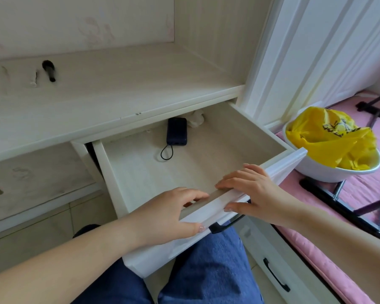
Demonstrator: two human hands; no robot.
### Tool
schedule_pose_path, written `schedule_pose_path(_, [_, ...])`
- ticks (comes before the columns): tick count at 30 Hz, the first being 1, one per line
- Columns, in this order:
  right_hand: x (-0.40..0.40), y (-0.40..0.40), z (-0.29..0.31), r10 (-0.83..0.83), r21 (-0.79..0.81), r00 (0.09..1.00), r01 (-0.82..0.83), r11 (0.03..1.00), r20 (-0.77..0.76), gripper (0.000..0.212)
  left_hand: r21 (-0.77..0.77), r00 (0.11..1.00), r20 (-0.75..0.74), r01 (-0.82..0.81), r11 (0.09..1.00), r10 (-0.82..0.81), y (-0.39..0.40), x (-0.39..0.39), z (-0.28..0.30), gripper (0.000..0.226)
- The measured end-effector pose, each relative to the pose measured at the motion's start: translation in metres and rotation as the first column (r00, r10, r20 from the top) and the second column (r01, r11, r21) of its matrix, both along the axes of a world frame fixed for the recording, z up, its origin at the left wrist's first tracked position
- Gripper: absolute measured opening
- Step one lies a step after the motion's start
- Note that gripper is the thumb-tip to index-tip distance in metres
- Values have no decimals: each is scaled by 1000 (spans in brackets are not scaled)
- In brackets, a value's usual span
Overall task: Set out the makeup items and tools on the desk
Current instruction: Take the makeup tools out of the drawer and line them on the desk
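Brush flat on desk, long axis front-to-back, bristles rearward.

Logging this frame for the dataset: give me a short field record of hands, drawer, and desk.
left hand: grips drawer front edge, fingers inside, thumb outside
right hand: grips same edge, fingers over top
drawer: pulled open
in drawer: dark power bank with cord loop, white crumpled thing at back
desk: black brush lying far left
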State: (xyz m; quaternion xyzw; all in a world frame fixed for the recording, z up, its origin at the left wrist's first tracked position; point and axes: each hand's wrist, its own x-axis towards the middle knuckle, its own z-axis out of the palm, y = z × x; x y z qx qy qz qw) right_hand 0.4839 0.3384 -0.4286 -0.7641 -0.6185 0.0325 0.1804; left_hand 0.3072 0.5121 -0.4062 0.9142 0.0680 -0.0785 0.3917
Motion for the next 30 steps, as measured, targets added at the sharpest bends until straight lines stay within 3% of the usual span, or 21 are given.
schedule_pose_path(8, [15, 41, -1, -2, 45, 1000, 1, 999, 14, 60, 45, 996, 35, -88, 995, 86, 33, 10, -1, 59])
schedule_pose_path(14, [30, 84, 5, -44, 48, 998, 47, 998, -54, 70, 272, 975, 170, -186, 944, 144, 62, 18, -1, 64])
schedule_pose_path(19, [38, 120, 16, -78, 29, 992, 82, 996, -101, 85, 586, 942, 305, -303, 752, 141, 87, 25, 8, 89])
schedule_pose_path(24, [53, 162, 34, 3, -50, 963, 11, 999, 271, 102, 806, 958, 219, -284, 519, 185, 117, 37, 22, 116])
schedule_pose_path(30, [64, 197, 45, 51, -148, 949, -4, 989, 310, 114, 873, 960, 142, -236, 426, 241, 135, 57, 29, 116])
